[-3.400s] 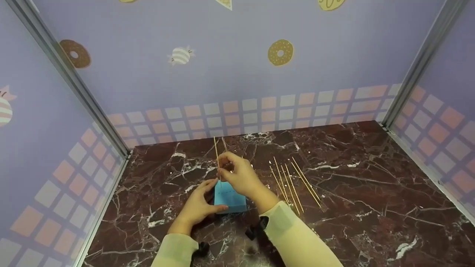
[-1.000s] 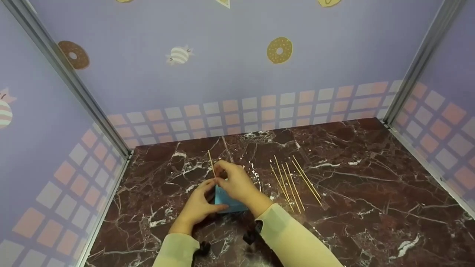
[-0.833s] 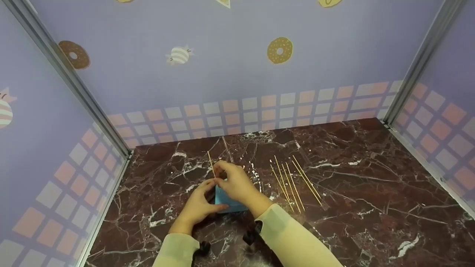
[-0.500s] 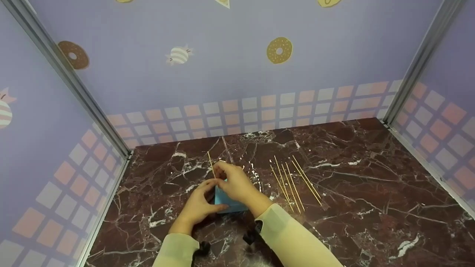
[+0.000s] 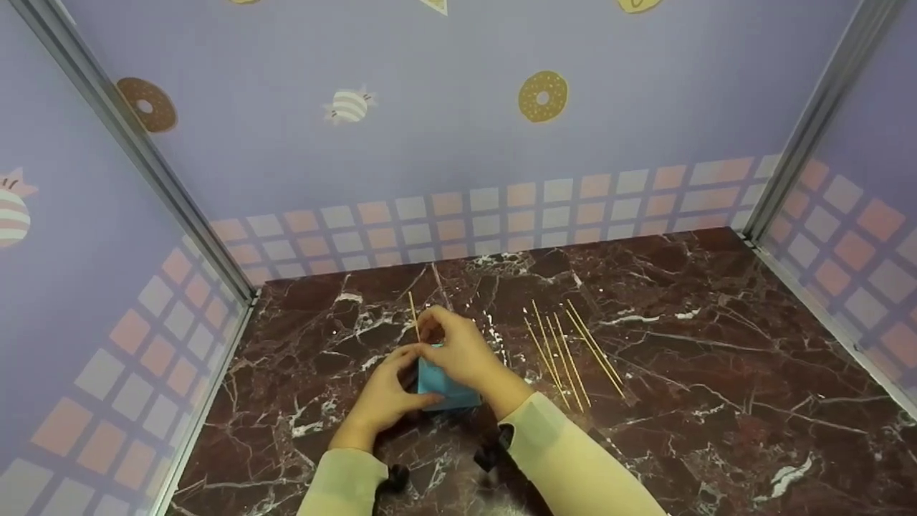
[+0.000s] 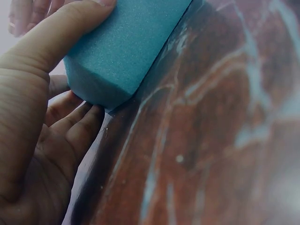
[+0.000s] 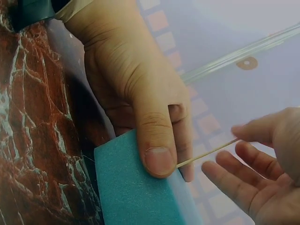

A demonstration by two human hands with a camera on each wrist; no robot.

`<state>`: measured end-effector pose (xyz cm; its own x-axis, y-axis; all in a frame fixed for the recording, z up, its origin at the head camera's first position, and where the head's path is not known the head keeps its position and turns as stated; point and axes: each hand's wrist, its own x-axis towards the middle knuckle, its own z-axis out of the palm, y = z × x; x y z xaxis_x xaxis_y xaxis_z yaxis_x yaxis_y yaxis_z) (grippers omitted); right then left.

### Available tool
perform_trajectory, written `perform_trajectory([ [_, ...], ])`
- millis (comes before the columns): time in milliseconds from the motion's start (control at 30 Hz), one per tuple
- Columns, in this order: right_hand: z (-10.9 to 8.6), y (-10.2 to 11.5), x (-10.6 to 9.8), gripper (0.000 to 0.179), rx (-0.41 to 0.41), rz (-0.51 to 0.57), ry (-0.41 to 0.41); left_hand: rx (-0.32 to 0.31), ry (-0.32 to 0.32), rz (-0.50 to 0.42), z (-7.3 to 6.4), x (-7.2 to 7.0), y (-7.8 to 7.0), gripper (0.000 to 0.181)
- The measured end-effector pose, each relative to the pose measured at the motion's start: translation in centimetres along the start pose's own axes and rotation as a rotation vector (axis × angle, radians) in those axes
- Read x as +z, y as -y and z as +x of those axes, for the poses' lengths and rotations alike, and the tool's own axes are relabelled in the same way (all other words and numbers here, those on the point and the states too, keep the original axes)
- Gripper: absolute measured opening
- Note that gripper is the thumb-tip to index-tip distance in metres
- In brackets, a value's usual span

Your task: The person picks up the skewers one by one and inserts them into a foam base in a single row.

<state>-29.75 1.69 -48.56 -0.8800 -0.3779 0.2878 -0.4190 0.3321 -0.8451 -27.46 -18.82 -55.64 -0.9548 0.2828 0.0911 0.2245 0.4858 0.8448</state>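
A blue foam block (image 5: 458,395) sits on the marble-patterned table, in front of my hands. My left hand (image 5: 380,398) grips its left side, thumb across the front and the other fingers around the far side. Above the block's far left part, my right hand (image 5: 466,351) pinches a thin pale-yellow stick (image 5: 413,308) that stands nearly upright. In the right wrist view the stick (image 7: 208,153) runs from the right fingertips down to the block beside the left thumb (image 7: 158,161); its lower end is hidden there. Both hands' fingertips are close together at the stick.
Several similar thin sticks (image 5: 571,358) lie side by side on the table (image 5: 716,344), to the right of the block. Small white specks are scattered around them. Printed wall panels (image 5: 458,143) enclose the back and both sides.
Compared with 3.4 s ago, the right hand and the stick's top are lower, with the right fingertips now at the left ones. Over the last half second, the stick has straightened slightly.
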Motion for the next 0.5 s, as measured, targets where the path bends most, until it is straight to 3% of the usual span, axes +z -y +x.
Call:
perform_trajectory([
  [233,-0.7,0.7,-1.8,0.031,0.020,0.070,-0.017,-0.004,-0.011,-0.013,0.1,0.1,-0.1,0.103],
  [500,-2.5,1.2,-5.1,0.030,0.024,0.047,-0.010,-0.045,0.008,-0.059,0.2,0.3,0.1,0.110],
])
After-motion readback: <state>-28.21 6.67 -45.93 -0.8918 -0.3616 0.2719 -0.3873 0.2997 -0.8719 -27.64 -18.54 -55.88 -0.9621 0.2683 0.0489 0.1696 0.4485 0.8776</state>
